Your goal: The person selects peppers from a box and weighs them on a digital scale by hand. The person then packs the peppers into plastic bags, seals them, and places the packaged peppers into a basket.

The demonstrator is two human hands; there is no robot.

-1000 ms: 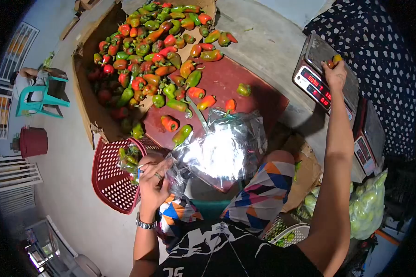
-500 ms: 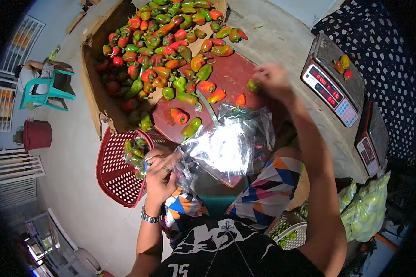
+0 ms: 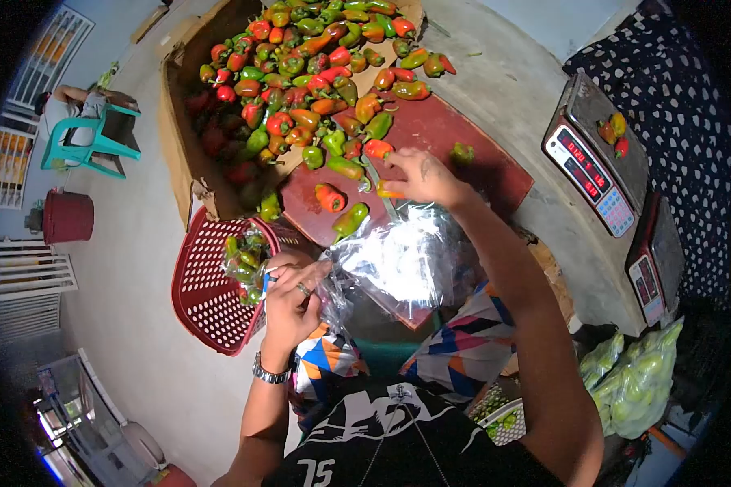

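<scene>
My left hand (image 3: 291, 307) is closed on a crumpled clear plastic bag (image 3: 333, 304) above my knee. My right hand (image 3: 422, 174) reaches over the red board (image 3: 495, 166), its fingers around an orange-red pepper (image 3: 388, 190) beside a knife. Loose peppers lie near it, one red-orange (image 3: 330, 197), one green (image 3: 351, 220). Shiny clear plastic sheets (image 3: 406, 260) lie at the board's near edge. Many red and green peppers (image 3: 300, 69) fill the cardboard box (image 3: 179, 146). A few peppers (image 3: 613, 130) rest on the lit digital scale (image 3: 585, 162).
A red perforated basket (image 3: 211, 284) with bagged peppers (image 3: 245, 258) stands at left. A second scale (image 3: 654, 260) and bagged green produce (image 3: 642, 381) are at right. A person (image 3: 77, 109) sits on a teal chair (image 3: 81, 146) at far left, near a red bucket (image 3: 67, 216).
My right hand has left the scale, crossed leftward over the board and reached the orange-red pepper. More peppers now show on the scale. My left hand still holds the bag. The view has shifted.
</scene>
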